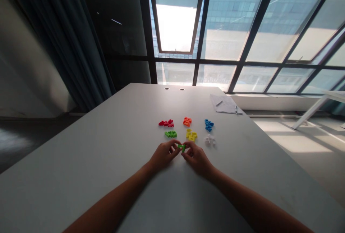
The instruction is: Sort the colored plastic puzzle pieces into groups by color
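I see L hand (pixel 165 154) + R hand (pixel 198 157) close tog., both pinching small green pc (pixel 183 148) btwn them, just this side of yellow pile (pixel 191 135), white table (pixel 140 118). Green pile (pixel 170 134) nr L hand; white pile (pixel 210 140) nr R hand.

A small bright green piece (pixel 183 148), held at the fingertips.
From where I stand, I see one part of it nearly level and the other part more upright, so its outline looks like a bent corner. The left hand (pixel 165 153) pinches the level side, the right hand (pixel 197 157) the upright side. Fingers partly cover it; whether it is one block or two joined, I cannot tell.
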{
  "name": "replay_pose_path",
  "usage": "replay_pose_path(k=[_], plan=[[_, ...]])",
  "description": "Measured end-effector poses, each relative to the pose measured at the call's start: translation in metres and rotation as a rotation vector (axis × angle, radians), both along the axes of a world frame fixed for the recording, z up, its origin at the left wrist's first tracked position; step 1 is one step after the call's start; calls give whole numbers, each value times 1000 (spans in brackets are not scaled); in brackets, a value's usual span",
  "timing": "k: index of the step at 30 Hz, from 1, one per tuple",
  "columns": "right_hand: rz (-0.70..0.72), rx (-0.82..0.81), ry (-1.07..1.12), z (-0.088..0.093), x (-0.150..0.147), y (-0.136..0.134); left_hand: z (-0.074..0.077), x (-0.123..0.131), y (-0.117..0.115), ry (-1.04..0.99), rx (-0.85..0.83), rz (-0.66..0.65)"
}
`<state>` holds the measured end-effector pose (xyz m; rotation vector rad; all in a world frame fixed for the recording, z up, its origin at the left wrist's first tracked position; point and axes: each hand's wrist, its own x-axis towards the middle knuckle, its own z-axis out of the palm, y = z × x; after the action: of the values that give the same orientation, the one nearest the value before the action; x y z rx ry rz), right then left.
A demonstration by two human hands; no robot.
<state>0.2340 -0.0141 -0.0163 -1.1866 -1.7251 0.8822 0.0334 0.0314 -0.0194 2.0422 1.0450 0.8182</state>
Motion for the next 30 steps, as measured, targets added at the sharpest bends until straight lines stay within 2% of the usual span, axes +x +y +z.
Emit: replay_pose_path(k=[15, 25, 28, 30], plan=[[10, -17, -24, -5, 1, 1, 5, 0, -3, 73, 37, -39], [-6, 30, -39, -4, 2, 2, 2, 1, 0, 22, 47, -8], [-7, 49, -22, -6, 2, 4, 5, 2, -1, 60, 113, 52], [-17, 54, -3, -8, 3, 4, 8, 0, -2, 130, 212, 163]])
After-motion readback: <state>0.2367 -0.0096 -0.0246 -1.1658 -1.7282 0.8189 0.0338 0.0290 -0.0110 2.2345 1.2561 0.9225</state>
